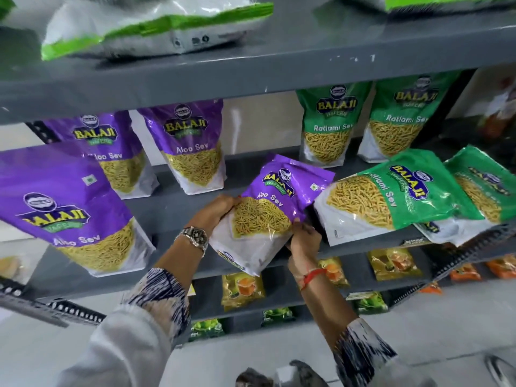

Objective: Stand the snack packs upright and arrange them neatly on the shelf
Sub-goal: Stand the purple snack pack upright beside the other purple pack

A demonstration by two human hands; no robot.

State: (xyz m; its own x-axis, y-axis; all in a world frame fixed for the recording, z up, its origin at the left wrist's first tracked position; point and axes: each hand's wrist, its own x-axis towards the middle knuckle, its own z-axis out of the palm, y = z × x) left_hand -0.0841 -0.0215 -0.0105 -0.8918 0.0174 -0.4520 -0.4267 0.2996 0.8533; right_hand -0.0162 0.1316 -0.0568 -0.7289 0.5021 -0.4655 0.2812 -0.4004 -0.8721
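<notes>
Both hands gripping 1 purple Aloo Sev pack (268, 208), held tilted, top leaning right, bottom edge hanging past the front lip of the middle shelf (178, 205). Left hand (216, 212) clamped on the pack's left edge, wrist bent, watch (195, 237) facing up. Right hand (304, 241) closed on the lower right corner, fingers curled behind the pack, red thread (312, 276) on the wrist. Forearms reaching up and forward from patterned sleeves. 3 more purple packs standing upright on the same shelf: 1 front left (69, 210), 2 at the back (184, 146). 2 green Ratlami Sev packs upright at back right (332, 124). 2 green packs lying flat, front right (402, 194), touching the held pack's right edge.
</notes>
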